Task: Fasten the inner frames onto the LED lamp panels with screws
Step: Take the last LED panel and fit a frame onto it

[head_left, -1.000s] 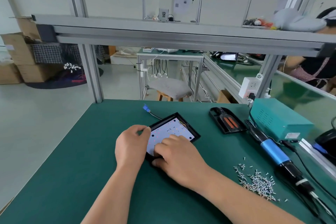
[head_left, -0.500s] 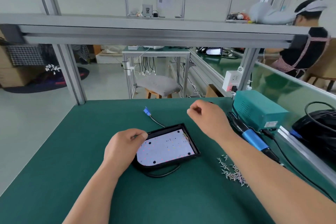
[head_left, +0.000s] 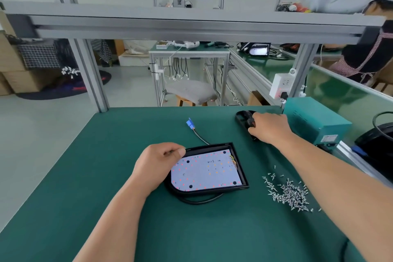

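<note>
A black LED lamp panel (head_left: 207, 169) with a white LED board lies flat in the middle of the green mat. Its black cable runs back to a blue connector (head_left: 190, 123). My left hand (head_left: 158, 160) grips the panel's left rim. Far to the right, my right hand (head_left: 269, 127) rests on a black inner frame (head_left: 243, 118) lying near the mat's back edge, fingers curled over it. A pile of small silver screws (head_left: 290, 192) lies right of the panel.
A teal power box (head_left: 314, 122) stands at the right back. A black object with cables (head_left: 376, 140) sits beyond the right rail. An aluminium beam (head_left: 191, 25) crosses overhead. Another person (head_left: 370, 53) sits at the far right.
My right hand left the panel and travelled back and right onto the black inner frame. My left hand stayed on the panel's left rim. The camera view shifted left.
</note>
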Available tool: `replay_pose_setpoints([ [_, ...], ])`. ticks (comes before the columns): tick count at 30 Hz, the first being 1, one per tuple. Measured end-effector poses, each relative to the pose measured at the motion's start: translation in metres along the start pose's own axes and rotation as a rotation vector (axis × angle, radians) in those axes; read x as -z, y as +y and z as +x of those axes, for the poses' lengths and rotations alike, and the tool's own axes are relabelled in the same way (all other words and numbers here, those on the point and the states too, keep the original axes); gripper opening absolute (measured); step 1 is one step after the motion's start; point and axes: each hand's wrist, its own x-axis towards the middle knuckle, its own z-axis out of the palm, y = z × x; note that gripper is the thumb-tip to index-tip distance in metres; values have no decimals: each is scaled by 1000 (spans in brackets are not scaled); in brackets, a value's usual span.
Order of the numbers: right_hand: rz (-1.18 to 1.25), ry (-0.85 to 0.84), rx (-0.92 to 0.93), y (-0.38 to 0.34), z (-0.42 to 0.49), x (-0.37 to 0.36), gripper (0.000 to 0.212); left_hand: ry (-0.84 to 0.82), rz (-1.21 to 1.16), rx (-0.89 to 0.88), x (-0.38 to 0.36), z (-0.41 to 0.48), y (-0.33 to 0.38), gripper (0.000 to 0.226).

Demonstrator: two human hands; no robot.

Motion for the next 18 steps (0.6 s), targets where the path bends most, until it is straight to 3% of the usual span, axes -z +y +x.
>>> replay_pose_setpoints([
  [7, 134, -30, -27, -2, 3, 2, 19, -64, -1, -55, -2, -2, 1, 10],
  [14, 268, 87, 150, -17, -14, 7, 10, -109, -5, -68, -6, -4, 6, 25],
  [18, 512, 79, 205, -20, -37, 21, 49, -101, -4, -97, -5, -3, 2, 24],
])
